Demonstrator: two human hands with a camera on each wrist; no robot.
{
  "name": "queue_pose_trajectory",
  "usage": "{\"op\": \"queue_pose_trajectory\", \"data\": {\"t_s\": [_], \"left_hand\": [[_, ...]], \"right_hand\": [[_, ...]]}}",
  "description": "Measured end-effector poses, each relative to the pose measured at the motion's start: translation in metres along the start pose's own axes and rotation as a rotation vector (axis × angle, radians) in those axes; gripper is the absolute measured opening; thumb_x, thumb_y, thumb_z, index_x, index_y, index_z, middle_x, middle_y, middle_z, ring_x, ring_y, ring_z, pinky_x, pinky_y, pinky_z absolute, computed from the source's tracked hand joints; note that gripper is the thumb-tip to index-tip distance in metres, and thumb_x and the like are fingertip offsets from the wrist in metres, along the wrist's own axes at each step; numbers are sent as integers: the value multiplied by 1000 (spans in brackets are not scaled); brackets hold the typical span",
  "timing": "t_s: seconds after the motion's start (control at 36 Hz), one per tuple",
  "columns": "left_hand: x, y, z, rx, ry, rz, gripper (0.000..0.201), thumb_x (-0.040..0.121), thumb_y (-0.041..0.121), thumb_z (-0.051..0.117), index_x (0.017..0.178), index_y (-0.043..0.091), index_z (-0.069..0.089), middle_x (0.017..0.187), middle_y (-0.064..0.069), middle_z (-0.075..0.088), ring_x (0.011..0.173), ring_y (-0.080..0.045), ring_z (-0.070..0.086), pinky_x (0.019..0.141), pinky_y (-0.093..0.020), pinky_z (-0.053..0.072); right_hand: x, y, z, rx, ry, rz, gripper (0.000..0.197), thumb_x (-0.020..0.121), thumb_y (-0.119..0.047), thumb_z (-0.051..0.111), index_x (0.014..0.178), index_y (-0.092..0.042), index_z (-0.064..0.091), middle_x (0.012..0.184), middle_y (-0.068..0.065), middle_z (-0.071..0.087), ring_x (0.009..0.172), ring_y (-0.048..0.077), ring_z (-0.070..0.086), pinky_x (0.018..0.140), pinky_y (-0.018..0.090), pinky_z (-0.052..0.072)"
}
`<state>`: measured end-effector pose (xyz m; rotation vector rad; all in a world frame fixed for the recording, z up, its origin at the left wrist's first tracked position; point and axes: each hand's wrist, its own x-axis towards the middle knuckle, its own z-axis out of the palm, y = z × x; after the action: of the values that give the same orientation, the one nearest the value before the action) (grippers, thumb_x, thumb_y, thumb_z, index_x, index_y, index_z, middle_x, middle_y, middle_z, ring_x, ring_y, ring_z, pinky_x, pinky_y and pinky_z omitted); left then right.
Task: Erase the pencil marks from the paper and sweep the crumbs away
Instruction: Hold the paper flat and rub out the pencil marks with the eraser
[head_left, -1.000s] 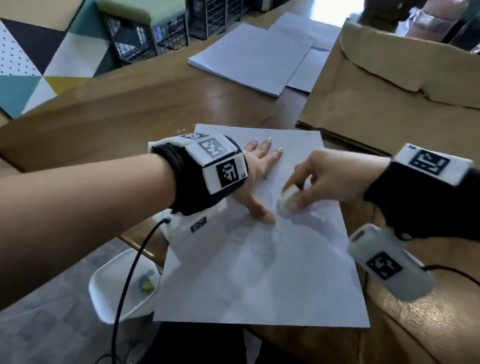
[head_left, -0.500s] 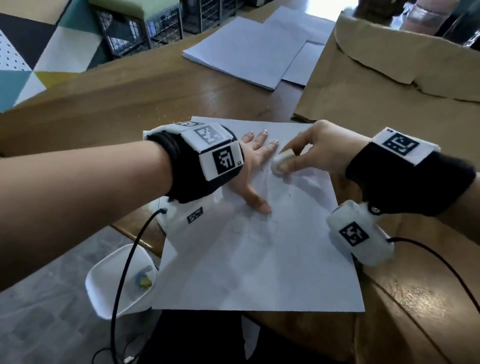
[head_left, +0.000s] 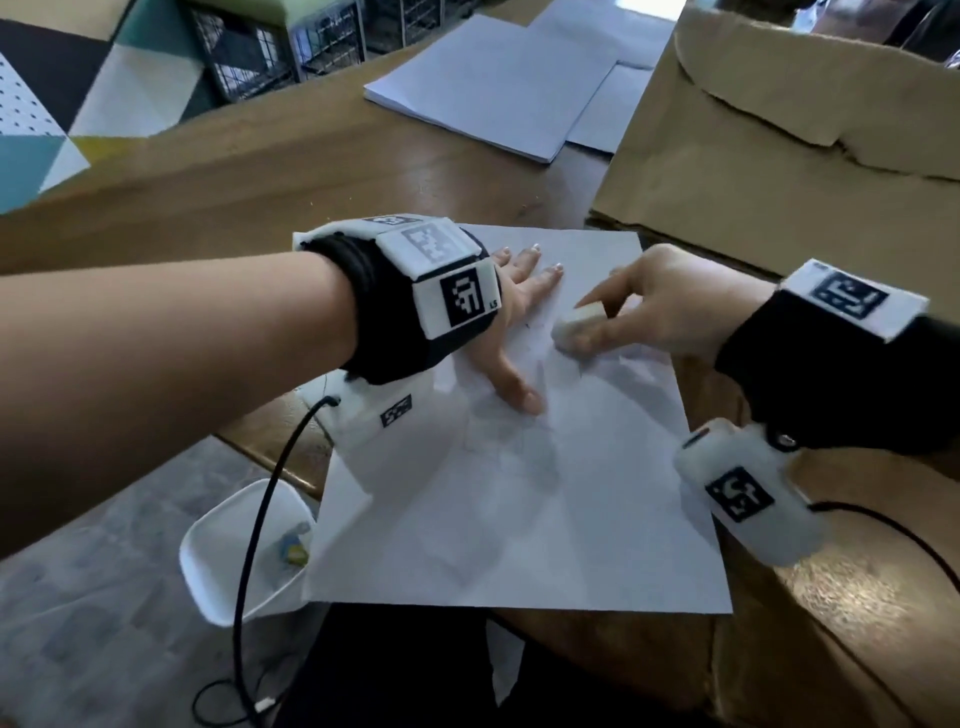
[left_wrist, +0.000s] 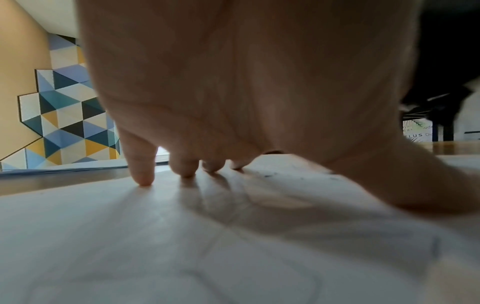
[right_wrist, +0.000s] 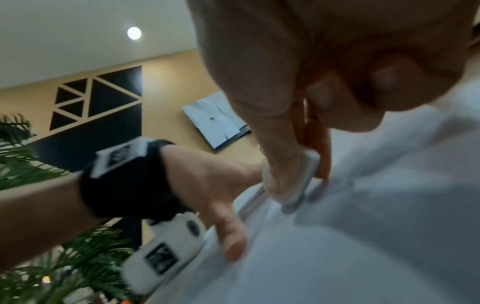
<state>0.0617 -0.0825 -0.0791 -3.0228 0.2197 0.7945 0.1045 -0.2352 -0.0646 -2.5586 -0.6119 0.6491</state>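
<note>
A white sheet of paper (head_left: 519, 519) lies on the wooden table, its near left part over the edge. Faint pencil lines (head_left: 509, 447) show near its middle. My left hand (head_left: 514, 322) lies flat on the upper left of the sheet, fingers spread, thumb (head_left: 519, 395) stretched toward me; in the left wrist view its fingertips (left_wrist: 145, 179) press the paper (left_wrist: 182, 246). My right hand (head_left: 654, 312) pinches a white eraser (head_left: 576, 327) between thumb and fingers, its end on the paper just right of the left hand. The right wrist view shows the eraser (right_wrist: 298, 181) against the paper (right_wrist: 363, 226).
A stack of white sheets (head_left: 493, 83) lies at the far side of the table (head_left: 311, 171). A large brown paper envelope (head_left: 779, 156) covers the right rear. A small white bin (head_left: 228, 556) stands on the floor below the table's left edge.
The eraser in my right hand went from near the left thumb up toward the fingers, and now sits between the two spots. The left hand stayed pressed on the sheet.
</note>
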Motion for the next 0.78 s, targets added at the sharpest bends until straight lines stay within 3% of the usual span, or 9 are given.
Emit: {"op": "queue_pose_trajectory", "data": {"t_s": [0.06, 0.11, 0.28, 0.36, 0.42, 0.5, 0.58, 0.67, 0.78], "left_hand": [[1, 0, -1, 2, -8, -9, 130, 64, 66, 68, 148, 21, -19, 157, -4, -22, 147, -23, -12, 118, -39, -1], [1, 1, -2, 10, -28, -11, 131, 63, 66, 68, 148, 21, -21, 157, -4, -23, 147, -24, -12, 118, -41, 0], [1, 2, -4, 35, -48, -9, 130, 64, 66, 66, 147, 20, -22, 157, -6, -22, 147, -26, -12, 119, -43, 2], [-1, 2, -3, 23, -32, -6, 129, 65, 65, 67, 148, 19, -21, 157, -7, -22, 147, -25, -11, 118, -40, 0], [0, 1, -2, 15, -20, -8, 129, 65, 65, 68, 148, 19, -21, 157, -6, -22, 147, -25, -11, 118, -40, 0], [1, 1, -2, 21, -28, -7, 130, 63, 66, 68, 147, 24, -21, 157, -6, -23, 147, -25, -12, 119, -43, 1], [2, 2, -4, 31, -60, 4, 125, 63, 66, 68, 145, 37, -21, 156, -8, -25, 146, -29, -12, 119, -50, 4], [2, 3, -5, 34, -54, 14, 122, 63, 64, 70, 145, 41, -19, 156, -10, -23, 146, -31, -10, 119, -50, 6], [2, 4, -6, 64, -45, 6, 123, 64, 66, 68, 145, 39, -19, 156, -10, -22, 147, -31, -8, 117, -47, 7]], "right_hand": [[-11, 2, 1, -86, -118, -12, 20, 68, -38, 78, 85, -30, 72, 97, 3, 71, 95, 22, 63, 93, 37, 48], [-12, 1, -1, -119, -183, 1, 20, 69, -39, 77, 87, -33, 72, 95, -1, 71, 94, 18, 62, 94, 35, 48], [14, -7, -8, 63, 63, 68, 32, 71, -39, 77, 95, -18, 75, 63, -2, 51, 57, 10, 41, 54, 20, 37], [2, -1, 1, 115, 114, 26, 28, 72, -37, 77, 86, -13, 75, 62, -3, 54, 53, 9, 43, 46, 13, 36], [-15, 3, 7, 118, 35, -6, 19, 70, -36, 77, 77, -18, 75, 73, 1, 64, 60, 9, 50, 53, 12, 39], [-28, 3, 9, 49, -115, -7, 8, 69, -33, 77, 74, -29, 72, 90, 5, 72, 79, 14, 59, 78, 27, 49], [-15, -2, 0, -26, -57, 33, 17, 71, -34, 77, 84, -22, 75, 77, 3, 65, 70, 13, 53, 69, 27, 44], [1, -6, -8, 100, 84, 62, 12, 72, -34, 77, 76, -24, 73, 72, -2, 61, 65, 9, 49, 59, 21, 40], [-10, -1, 3, 81, 92, 14, 21, 71, -33, 77, 80, -14, 76, 81, 12, 67, 73, 20, 54, 69, 29, 43]]}}
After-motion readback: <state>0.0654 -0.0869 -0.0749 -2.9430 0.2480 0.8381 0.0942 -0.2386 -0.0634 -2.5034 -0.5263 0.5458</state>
